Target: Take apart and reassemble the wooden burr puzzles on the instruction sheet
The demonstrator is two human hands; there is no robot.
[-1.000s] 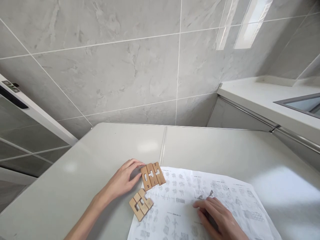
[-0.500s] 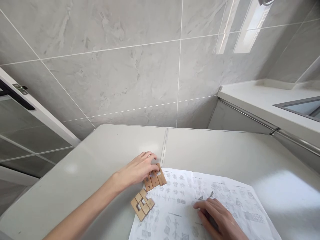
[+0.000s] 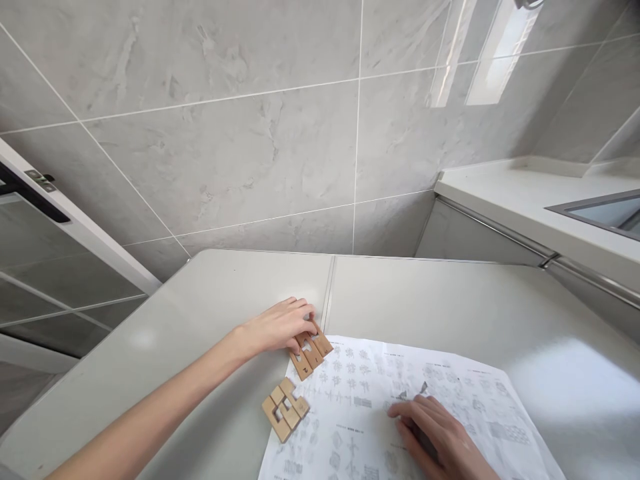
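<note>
My left hand [image 3: 286,325] reaches over several notched wooden puzzle pieces [image 3: 312,360] lying side by side. Its thumb and fingers are bent round their far ends, and their near ends show numbers such as 1 and 2. Closer to me, a second group of lighter wooden pieces [image 3: 285,409] forms a block with gaps in it. Both groups lie at the left border of a printed sheet [image 3: 345,417] covered in small diagrams. On the sheet rests my right hand [image 3: 434,430], fingers loosely stretched and thumb apart, with nothing visible in it.
The pale table [image 3: 425,300] has a seam running away from me. Grey wall tiles [image 3: 260,160] rise behind it. A white counter [image 3: 505,193] stands at the right and a white-framed glass door [image 3: 90,233] at the left.
My left hand has shifted slightly away from me and left. The numbered pieces under it have turned a little and now sit closer in line. My right hand stays almost still.
</note>
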